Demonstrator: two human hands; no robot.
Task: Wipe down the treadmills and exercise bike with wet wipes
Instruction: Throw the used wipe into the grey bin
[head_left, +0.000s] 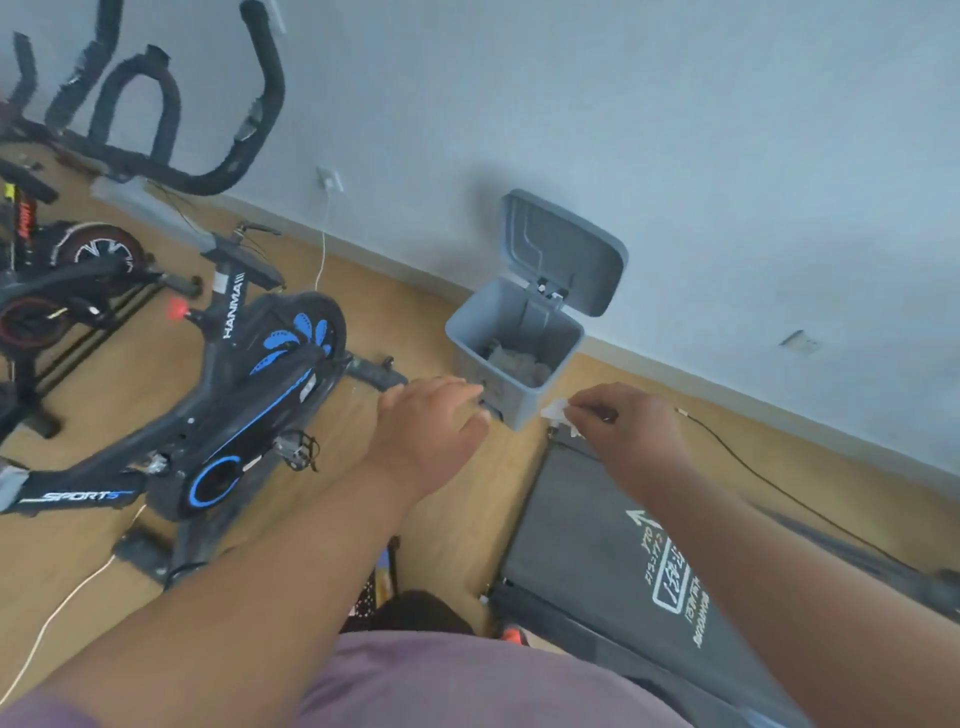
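Head view, tilted. The right hand (621, 421) pinches a small crumpled white wet wipe (557, 410) between thumb and fingertips, just beside the near rim of a grey plastic pedal bin (511, 343). The bin stands on the light wooden floor (130, 384) against the pale wall, its hinged grey lid (569, 249) raised upright; crumpled pale wipes lie inside. The left hand (434, 415) reaches forward with fingers loosely spread and holds nothing, its fingertips in front of the bin's lower front face; contact cannot be told. To the left stands a black exercise bike with blue trim (244, 395), with further bikes behind it. Below the right forearm lies the dark grey belt of a treadmill (582, 525) with white printed markings, its far end near the bin.
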